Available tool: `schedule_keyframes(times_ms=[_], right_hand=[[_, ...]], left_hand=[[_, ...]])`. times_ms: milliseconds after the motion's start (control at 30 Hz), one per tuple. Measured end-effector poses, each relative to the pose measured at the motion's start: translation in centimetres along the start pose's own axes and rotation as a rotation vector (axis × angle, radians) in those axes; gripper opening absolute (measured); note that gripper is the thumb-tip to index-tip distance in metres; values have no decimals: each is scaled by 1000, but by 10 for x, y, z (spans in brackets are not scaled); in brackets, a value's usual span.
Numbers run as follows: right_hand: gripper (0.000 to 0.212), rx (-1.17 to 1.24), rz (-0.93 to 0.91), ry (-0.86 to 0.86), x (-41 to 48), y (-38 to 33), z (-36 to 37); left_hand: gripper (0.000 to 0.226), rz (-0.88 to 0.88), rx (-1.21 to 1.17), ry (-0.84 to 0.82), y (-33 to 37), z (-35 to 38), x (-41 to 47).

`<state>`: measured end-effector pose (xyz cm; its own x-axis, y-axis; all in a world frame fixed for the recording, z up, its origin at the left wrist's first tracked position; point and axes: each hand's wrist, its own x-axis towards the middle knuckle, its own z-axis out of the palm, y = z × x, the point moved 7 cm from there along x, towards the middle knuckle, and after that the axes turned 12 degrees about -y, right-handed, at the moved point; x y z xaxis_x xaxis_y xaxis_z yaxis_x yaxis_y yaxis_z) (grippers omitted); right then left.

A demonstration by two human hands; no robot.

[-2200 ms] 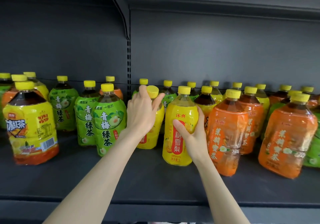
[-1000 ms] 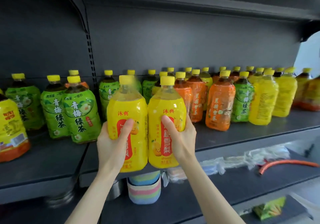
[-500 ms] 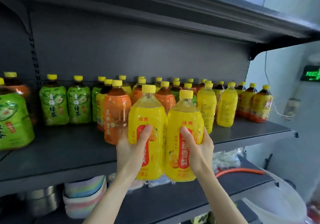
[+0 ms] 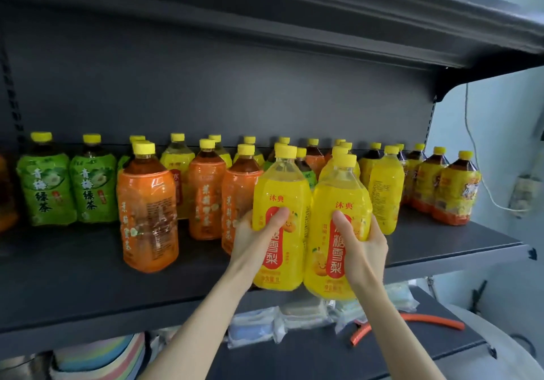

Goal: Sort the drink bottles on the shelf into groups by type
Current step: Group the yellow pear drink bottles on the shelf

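Head view: the left hand [image 4: 253,241] grasps one yellow pear-drink bottle [image 4: 281,185] and the right hand [image 4: 363,247] grasps a second yellow pear-drink bottle [image 4: 338,185]. Each thumb lies across the red label and the fingers wrap round the far side. The hold matches that of a second ago, but the pair has travelled rightward along the shelf [image 4: 88,285]. It was in front of the green tea bottles [image 4: 44,185] and is now before the orange tea bottles [image 4: 147,211], near the yellow bottles [image 4: 385,185] already standing further right. Since half a second ago little has shifted.

The two held bottles touch side by side, upright, at the shelf's front edge. I cannot tell whether their bases rest on it. They cover several bottles behind, of which only the caps show. The rear rows are crowded and their labels hard to read. Dark tea bottles [image 4: 456,194] with yellow-and-orange labels close the row on the right.

The shelf is dark grey metal with a matching back panel and an upper shelf [image 4: 294,26] overhead. The lower shelf [image 4: 323,353] carries clear plastic packets [image 4: 259,326] and an orange hose [image 4: 426,319]. A pale blue wall [image 4: 500,132] with a white cable [image 4: 477,158] stands to the right.
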<state>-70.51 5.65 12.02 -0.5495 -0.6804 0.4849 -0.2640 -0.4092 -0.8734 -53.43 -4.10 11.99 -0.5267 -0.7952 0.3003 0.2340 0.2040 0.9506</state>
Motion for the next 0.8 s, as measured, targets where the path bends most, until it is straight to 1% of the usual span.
schedule_keyframes(times_ms=[100,200,300,400,433,467,533,567,600,667,700,800], right_hand=[[58,-9,-4,9,20,10,-7],[55,13,-8,12,33,20,-12],[52,34,0,-27,40,28,-8],[49,59,-2,-77,47,34,2],[50,74,4,-95,49,36,5],[54,88,10,-108,51,39,7],[74,96,12,-130,54,43,13],[81,87,17,-147,54,45,17],[79,76,16,-162,54,46,21],[61,58,9,-175,56,44,28],[60,59,9,-179,56,44,32],[72,36,-10,-180,58,46,39]], left_hand=[[52,-20,9,-28,-8,6,24],[58,-14,30,-65,-13,11,39],[66,-5,61,-16,-21,6,43],[54,5,88,72,-28,-5,44],[54,4,95,95,-29,-8,44],[59,-1,105,111,-30,-10,43],[69,-2,125,137,-29,-15,44],[70,2,124,152,-29,-19,44],[69,3,118,166,-29,-22,44],[67,-7,117,179,-28,-28,47],[66,-16,123,186,-28,-31,49],[69,-25,110,190,-32,-41,58]])
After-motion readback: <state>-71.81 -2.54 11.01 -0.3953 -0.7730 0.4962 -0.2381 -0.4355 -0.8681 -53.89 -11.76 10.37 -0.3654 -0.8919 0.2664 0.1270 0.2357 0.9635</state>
